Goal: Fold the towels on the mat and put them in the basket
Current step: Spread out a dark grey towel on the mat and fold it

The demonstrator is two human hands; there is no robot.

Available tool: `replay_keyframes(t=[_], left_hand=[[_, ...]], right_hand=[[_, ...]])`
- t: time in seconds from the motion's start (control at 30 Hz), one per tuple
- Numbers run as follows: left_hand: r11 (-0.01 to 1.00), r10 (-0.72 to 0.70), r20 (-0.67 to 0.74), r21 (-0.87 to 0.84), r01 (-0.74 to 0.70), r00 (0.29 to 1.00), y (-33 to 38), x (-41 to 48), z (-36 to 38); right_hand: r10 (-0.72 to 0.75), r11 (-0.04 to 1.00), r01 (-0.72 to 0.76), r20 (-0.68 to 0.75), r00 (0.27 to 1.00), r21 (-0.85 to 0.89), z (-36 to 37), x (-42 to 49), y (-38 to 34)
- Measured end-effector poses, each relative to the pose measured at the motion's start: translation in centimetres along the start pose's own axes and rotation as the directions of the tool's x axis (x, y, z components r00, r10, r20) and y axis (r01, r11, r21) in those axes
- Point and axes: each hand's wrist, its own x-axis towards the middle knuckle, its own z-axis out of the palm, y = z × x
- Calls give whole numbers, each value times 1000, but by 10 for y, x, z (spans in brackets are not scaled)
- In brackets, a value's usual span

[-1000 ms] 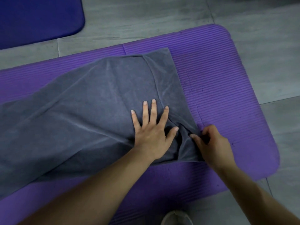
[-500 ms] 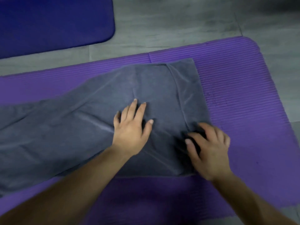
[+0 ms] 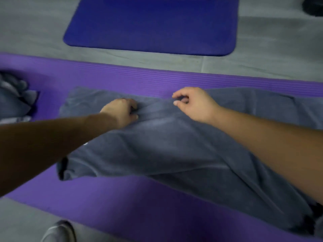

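Observation:
A large grey towel (image 3: 174,147) lies spread and creased across the purple mat (image 3: 157,206). My left hand (image 3: 120,111) rests on the towel's left part with its fingers curled into the fabric, gripping a bunch of it. My right hand (image 3: 194,103) is at the towel's far edge, where thumb and forefinger pinch the cloth. Creases in the towel run toward both hands. The towel's near-left corner is turned under. No basket is in view.
More grey towels (image 3: 14,100) lie bunched on the mat at the far left. A dark blue mat (image 3: 150,23) lies on the grey floor beyond. A shoe (image 3: 59,231) shows at the bottom edge, and a dark object (image 3: 313,6) at the top right.
The view has swung left along the mat. Both hands left the towel's right end and moved to its far left part, going from flat pressing to curled fingers on the fabric.

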Motion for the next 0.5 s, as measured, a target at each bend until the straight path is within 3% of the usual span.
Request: replay_keyframes(t=[0.2,0.27,0.37,0.5], left_hand=[[1000,2,-92,23,0,996,-75,-2,6],[999,14,-169,-27,-19,986,-93,4,14],[975,111,-277,-156,-159,954,-114,13,23],[919,165,-271,-305,-248,948,-125,17,21]], right_hand=[[65,998,-66,78,995,9,66,39,-52],[57,998,-56,75,996,-25,82,45,-57],[16,996,-9,81,997,-87,101,57,-61],[9,979,14,115,993,-205,109,72,-69]])
